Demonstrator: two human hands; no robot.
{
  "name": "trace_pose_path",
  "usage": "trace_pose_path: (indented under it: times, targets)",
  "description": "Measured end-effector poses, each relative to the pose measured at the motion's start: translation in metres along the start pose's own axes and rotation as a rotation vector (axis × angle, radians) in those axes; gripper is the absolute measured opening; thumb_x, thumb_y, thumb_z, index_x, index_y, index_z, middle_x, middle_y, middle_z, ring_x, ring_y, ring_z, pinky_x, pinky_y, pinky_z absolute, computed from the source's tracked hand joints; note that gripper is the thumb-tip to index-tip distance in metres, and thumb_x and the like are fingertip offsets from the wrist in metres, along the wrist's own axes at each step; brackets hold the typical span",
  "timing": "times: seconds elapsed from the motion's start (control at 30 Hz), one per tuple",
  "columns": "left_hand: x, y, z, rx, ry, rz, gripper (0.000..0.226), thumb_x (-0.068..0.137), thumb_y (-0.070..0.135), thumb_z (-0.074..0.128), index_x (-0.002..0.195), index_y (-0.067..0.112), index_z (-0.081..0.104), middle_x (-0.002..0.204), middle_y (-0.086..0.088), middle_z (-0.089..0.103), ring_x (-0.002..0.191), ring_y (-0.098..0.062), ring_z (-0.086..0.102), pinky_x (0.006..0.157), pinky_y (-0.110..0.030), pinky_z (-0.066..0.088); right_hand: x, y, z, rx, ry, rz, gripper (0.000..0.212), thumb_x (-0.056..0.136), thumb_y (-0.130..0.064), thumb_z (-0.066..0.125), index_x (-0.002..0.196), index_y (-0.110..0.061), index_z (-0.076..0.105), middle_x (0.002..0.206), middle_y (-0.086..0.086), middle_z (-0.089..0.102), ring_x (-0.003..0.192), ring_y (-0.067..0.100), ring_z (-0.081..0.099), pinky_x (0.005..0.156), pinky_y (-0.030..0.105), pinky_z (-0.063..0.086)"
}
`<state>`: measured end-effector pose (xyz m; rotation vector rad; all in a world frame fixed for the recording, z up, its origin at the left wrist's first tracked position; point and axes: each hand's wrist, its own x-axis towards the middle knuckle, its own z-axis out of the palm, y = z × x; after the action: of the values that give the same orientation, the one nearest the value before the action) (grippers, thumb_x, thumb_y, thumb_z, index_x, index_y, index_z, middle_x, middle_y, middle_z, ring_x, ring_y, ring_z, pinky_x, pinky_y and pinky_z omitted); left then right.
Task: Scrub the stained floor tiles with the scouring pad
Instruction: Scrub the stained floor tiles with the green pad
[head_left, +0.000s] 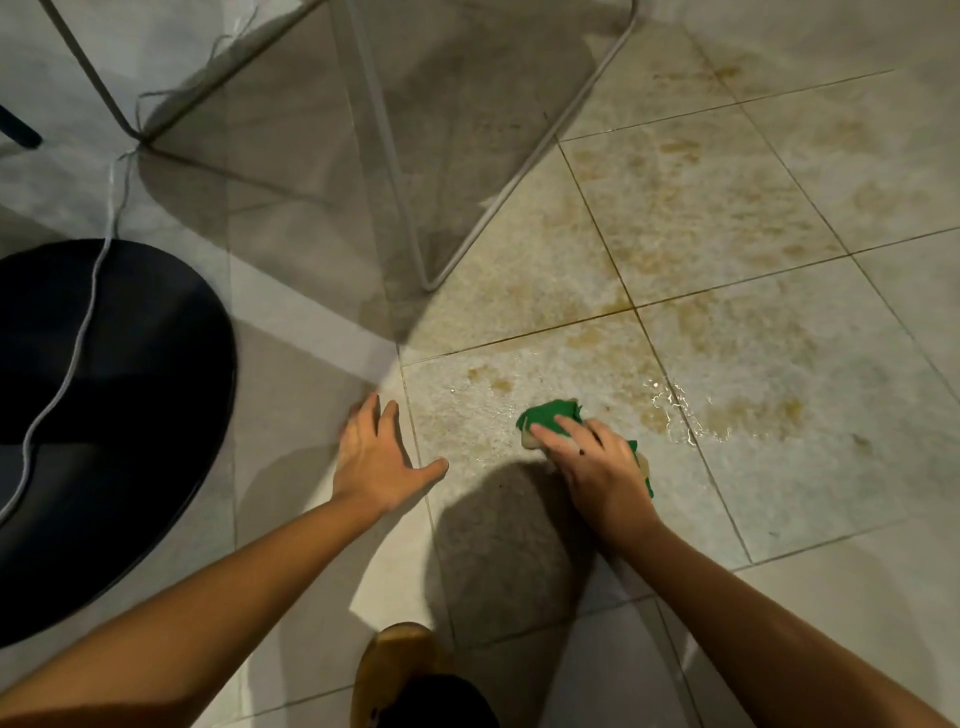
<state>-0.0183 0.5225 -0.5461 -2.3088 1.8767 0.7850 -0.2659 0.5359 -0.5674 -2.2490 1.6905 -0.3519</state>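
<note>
A green scouring pad (545, 413) lies flat on a wet, foamy floor tile (467, 415), and my right hand (597, 462) presses down on it with fingers laid over its top, covering most of it. Brown stains (701, 208) spread over the pale tiles ahead and to the right, with a shiny wet patch (670, 405) just right of the pad. My left hand (379, 452) rests flat on the floor to the pad's left, fingers spread, holding nothing.
A thin white metal frame (415, 228) stands on the floor ahead, its foot close beyond the pad. A dark round seat (114, 415) with a grey cord (78, 338) across it sits at the left. My knee (405, 670) is at the bottom centre.
</note>
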Motion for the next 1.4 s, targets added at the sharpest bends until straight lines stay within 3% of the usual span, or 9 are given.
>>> trace_pose_path:
  times: [0.07, 0.13, 0.27, 0.37, 0.57, 0.77, 0.93, 1.13, 1.4]
  targets:
    - [0.002, -0.001, 0.0, 0.008, 0.005, 0.0, 0.105, 0.073, 0.062, 0.065, 0.149, 0.012, 0.012, 0.158, -0.008, 0.001, 0.145, -0.028, 0.0, 0.118, -0.042, 0.01, 0.009, 0.007, -0.002, 0.011, 0.019, 0.116, 0.035, 0.09, -0.024, 0.05, 0.124, -0.019, 0.056, 0.121, 0.016, 0.06, 0.106, 0.041, 0.055, 0.087, 0.052, 0.043]
    - [0.004, -0.002, 0.001, 0.014, 0.01, -0.003, 0.109, 0.071, 0.065, 0.065, 0.15, 0.012, 0.011, 0.158, -0.008, 0.0, 0.145, -0.029, -0.001, 0.118, -0.042, 0.01, 0.005, 0.012, 0.0, 0.05, 0.017, 0.203, 0.043, 0.092, -0.035, 0.037, 0.125, -0.014, 0.055, 0.126, 0.015, 0.056, 0.113, 0.039, 0.051, 0.091, 0.051, 0.039]
    - [0.009, -0.003, 0.002, 0.039, 0.015, 0.013, 0.115, 0.068, 0.069, 0.065, 0.15, 0.012, 0.008, 0.158, -0.007, -0.001, 0.145, -0.029, -0.004, 0.119, -0.043, 0.007, -0.015, 0.0, 0.012, 0.099, 0.015, 0.318, 0.05, 0.09, -0.044, 0.04, 0.13, -0.016, 0.049, 0.137, 0.01, 0.047, 0.125, 0.035, 0.04, 0.1, 0.051, 0.025]
    - [0.013, -0.005, 0.002, 0.038, -0.006, 0.012, 0.118, 0.065, 0.071, 0.065, 0.15, 0.013, 0.006, 0.158, -0.006, -0.001, 0.145, -0.027, -0.004, 0.119, -0.043, 0.009, -0.017, -0.018, 0.02, 0.055, -0.039, 0.283, 0.052, 0.09, -0.052, 0.029, 0.125, -0.02, 0.05, 0.13, 0.012, 0.053, 0.12, 0.033, 0.043, 0.094, 0.054, 0.034]
    - [0.014, -0.008, 0.001, 0.047, -0.022, 0.008, 0.12, 0.063, 0.074, 0.063, 0.151, 0.015, 0.005, 0.158, -0.003, -0.001, 0.145, -0.025, -0.003, 0.117, -0.044, 0.011, 0.005, -0.005, 0.027, -0.036, -0.029, 0.112, 0.041, 0.087, -0.032, 0.037, 0.118, -0.014, 0.057, 0.121, 0.014, 0.059, 0.106, 0.041, 0.056, 0.085, 0.058, 0.04]
    - [0.014, -0.007, 0.001, 0.042, -0.009, 0.012, 0.121, 0.063, 0.074, 0.064, 0.15, 0.014, 0.006, 0.158, -0.003, 0.0, 0.145, -0.025, -0.002, 0.117, -0.043, 0.012, -0.008, -0.007, 0.026, 0.139, 0.075, 0.493, 0.036, 0.095, -0.021, 0.046, 0.13, -0.013, 0.049, 0.136, 0.008, 0.047, 0.128, 0.032, 0.032, 0.105, 0.05, 0.016]
    - [0.014, -0.008, 0.002, 0.043, 0.007, 0.034, 0.119, 0.064, 0.075, 0.062, 0.15, 0.014, 0.007, 0.158, -0.003, 0.001, 0.145, -0.025, -0.001, 0.118, -0.043, 0.011, -0.012, -0.032, 0.033, 0.096, 0.043, 0.189, 0.038, 0.084, -0.023, 0.036, 0.121, -0.021, 0.048, 0.119, 0.011, 0.06, 0.112, 0.035, 0.041, 0.085, 0.058, 0.04]
    - [0.012, -0.012, 0.0, 0.042, 0.022, 0.06, 0.117, 0.064, 0.076, 0.061, 0.15, 0.015, 0.009, 0.158, -0.004, 0.004, 0.145, -0.025, 0.001, 0.117, -0.042, 0.011, 0.037, -0.027, 0.026, 0.056, 0.065, 0.139, 0.043, 0.086, -0.005, 0.059, 0.126, -0.02, 0.054, 0.125, 0.02, 0.054, 0.107, 0.049, 0.049, 0.087, 0.061, 0.035]
    - [0.021, -0.02, 0.002, 0.085, 0.073, 0.134, 0.111, 0.065, 0.081, 0.051, 0.147, 0.013, 0.02, 0.154, -0.007, 0.015, 0.142, -0.026, 0.01, 0.116, -0.04, 0.014, 0.019, -0.034, 0.028, 0.067, 0.091, 0.261, 0.041, 0.086, -0.03, 0.036, 0.124, -0.022, 0.052, 0.121, 0.019, 0.057, 0.103, 0.047, 0.053, 0.084, 0.062, 0.038]
